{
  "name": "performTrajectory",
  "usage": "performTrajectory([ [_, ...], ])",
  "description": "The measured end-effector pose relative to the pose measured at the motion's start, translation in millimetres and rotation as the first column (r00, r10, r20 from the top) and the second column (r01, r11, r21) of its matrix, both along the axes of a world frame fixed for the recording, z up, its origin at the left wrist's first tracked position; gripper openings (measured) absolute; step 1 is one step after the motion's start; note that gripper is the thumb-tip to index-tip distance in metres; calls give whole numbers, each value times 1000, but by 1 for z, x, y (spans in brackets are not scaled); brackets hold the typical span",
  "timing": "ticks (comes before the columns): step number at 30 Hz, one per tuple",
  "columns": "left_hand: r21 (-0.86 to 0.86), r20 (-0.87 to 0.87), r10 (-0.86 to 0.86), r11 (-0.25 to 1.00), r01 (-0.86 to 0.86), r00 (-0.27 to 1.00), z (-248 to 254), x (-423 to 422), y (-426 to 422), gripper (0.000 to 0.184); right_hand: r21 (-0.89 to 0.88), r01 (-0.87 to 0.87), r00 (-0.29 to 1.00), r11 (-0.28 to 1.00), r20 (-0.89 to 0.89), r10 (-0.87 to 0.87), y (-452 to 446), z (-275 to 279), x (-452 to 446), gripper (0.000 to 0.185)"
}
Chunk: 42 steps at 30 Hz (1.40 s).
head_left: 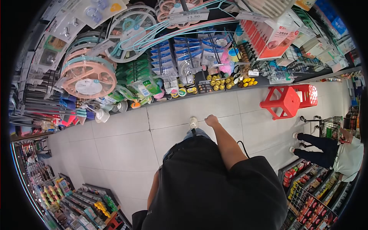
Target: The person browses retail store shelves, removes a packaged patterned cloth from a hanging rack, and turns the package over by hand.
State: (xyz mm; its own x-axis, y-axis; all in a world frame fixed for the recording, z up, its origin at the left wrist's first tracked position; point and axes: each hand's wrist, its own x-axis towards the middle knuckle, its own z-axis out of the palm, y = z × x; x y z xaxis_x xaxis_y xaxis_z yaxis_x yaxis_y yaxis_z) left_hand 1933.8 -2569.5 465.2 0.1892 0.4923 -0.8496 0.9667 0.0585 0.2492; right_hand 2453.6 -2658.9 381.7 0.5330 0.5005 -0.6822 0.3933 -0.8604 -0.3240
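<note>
My right hand (211,120) hangs in front of my body above the tiled floor, its fingers curled in and nothing seen in them. It touches no goods and is nearest to my white shoe (193,122). Of my left arm only a strip of forearm (153,189) shows beside my black shirt; the left hand is hidden. Ahead stands a shelf with round pink drying racks (89,74), pale blue and pink wire hangers (161,32), green packs (140,78) and blue-topped packs (163,57).
Two red plastic stools (283,101) stand by the shelf at the right. Farther right, a person (326,151) in dark trousers is beside a shopping cart (331,126). Stocked shelves (86,209) lie behind me on the left, and food racks (310,191) on the right.
</note>
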Motion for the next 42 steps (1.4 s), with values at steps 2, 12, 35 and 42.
performTrajectory([
  [2,12,15,12,1000,-12,1000,-3,-1,-13,31,7,-7,1000,1000,12,7,-8,-11,-5,49],
  [12,26,53,166,986,-168,985,-32,-13,-130,31,-33,-159,985,987,64,160,-79,4,-36,46],
  [35,-1,-9,66,998,-66,998,-38,71,-277,30,-193,358,911,914,-140,-387,-358,18,90,34],
  [42,-2,-48,-30,1000,30,998,-13,186,-271,30,143,95,961,985,244,-128,-353,2,205,39],
])
